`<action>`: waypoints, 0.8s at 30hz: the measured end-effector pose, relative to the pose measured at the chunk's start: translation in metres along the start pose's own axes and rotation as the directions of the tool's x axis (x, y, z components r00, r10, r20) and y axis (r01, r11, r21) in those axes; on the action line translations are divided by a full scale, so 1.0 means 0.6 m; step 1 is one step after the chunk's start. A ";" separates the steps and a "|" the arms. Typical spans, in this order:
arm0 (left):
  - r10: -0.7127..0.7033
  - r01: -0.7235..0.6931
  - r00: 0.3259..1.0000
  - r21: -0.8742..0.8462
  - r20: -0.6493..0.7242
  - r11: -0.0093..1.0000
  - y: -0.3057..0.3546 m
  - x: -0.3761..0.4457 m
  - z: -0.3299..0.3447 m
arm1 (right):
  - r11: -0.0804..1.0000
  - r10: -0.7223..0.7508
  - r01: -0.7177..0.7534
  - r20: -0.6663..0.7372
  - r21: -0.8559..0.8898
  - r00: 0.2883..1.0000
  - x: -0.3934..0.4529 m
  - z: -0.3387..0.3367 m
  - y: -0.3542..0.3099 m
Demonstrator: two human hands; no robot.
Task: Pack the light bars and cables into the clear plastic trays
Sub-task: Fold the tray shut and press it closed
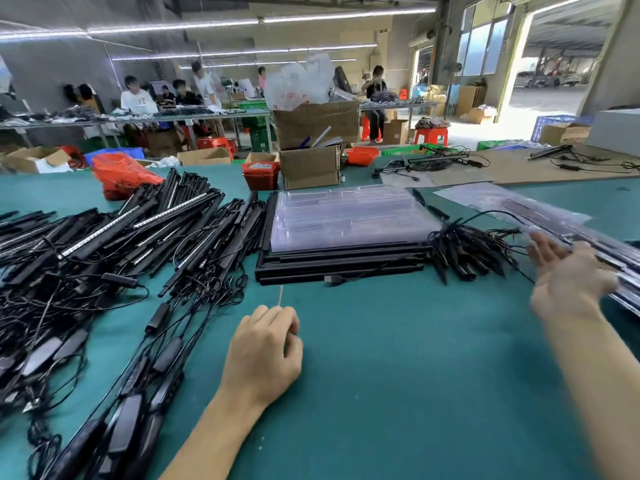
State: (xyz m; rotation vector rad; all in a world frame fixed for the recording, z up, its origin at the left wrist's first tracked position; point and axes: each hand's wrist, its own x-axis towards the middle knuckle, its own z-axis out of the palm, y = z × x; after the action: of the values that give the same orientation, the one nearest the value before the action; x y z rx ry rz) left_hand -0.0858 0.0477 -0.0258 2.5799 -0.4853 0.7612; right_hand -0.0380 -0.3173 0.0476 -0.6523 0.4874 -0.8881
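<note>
Packed tray (568,233) against open right-hand fingers (543,247); left hand (265,351) curled.

No readable text anywhere, red print on the white plastic bag (299,85) upper centre of the frame too blurred to make out, pale poster (158,86) on the far wall upper left likewise illegible
</note>
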 end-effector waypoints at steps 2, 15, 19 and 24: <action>-0.032 0.032 0.999 -0.005 0.033 0.999 -0.001 0.000 0.000 | 0.999 -0.013 0.011 -0.071 -0.033 0.997 0.026 -0.021 0.005; -0.099 0.103 0.990 -0.038 0.097 0.994 0.000 -0.001 -0.002 | 0.935 0.234 -0.244 -0.067 -0.259 0.970 0.145 -0.105 -0.009; -0.107 0.112 0.989 -0.041 0.106 0.993 -0.003 0.000 0.000 | 0.945 0.282 -0.284 -0.032 -0.164 0.959 0.124 -0.095 -0.016; -0.113 0.119 0.987 -0.046 0.115 0.992 -0.004 0.000 0.001 | 0.737 0.297 -0.101 0.186 -0.669 0.936 0.007 -0.035 0.032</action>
State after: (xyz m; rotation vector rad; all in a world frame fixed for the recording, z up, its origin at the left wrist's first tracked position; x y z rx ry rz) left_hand -0.0845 0.0496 -0.0271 2.5853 -0.3798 0.5588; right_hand -0.0384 -0.3184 0.0188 -1.3264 0.5992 -0.3804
